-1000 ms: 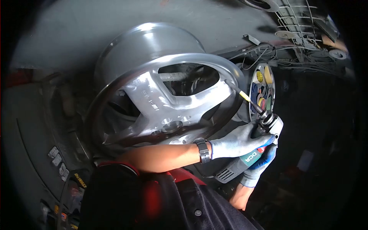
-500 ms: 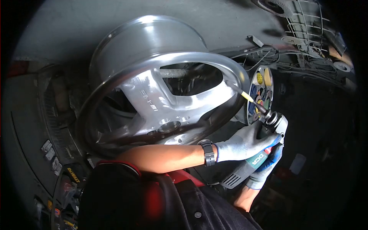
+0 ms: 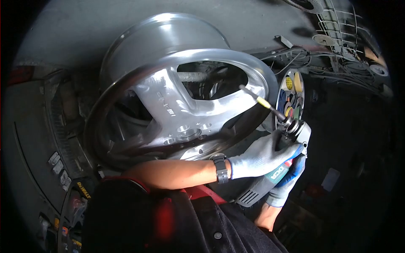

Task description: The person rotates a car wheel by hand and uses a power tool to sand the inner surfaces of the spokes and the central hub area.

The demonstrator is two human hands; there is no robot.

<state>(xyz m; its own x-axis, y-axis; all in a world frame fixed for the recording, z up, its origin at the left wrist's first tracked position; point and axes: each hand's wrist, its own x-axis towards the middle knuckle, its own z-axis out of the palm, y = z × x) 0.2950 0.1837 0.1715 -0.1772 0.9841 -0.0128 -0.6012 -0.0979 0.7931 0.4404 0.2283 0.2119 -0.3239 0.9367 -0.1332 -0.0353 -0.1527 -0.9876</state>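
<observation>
The grinder (image 3: 273,175) is clasped in the closed grip of left hand (image 3: 257,157) and right hand (image 3: 289,182), its bit (image 3: 258,100) shifted inward across the wheel (image 3: 162,99) rim since before.

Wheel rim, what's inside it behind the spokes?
Inside the wheel rim, a pale shaft shows through the upper opening; parts beside it are too dark to identify. The grinder has its bit at the right edge. Spokes hide the rest.

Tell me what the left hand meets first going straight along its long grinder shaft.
Probably the silver alloy wheel: the grey-gloved left hand aims the grey grinder and its long shaft up-left, tip at the wheel's rim by a spoke. Depth unclear.
</observation>
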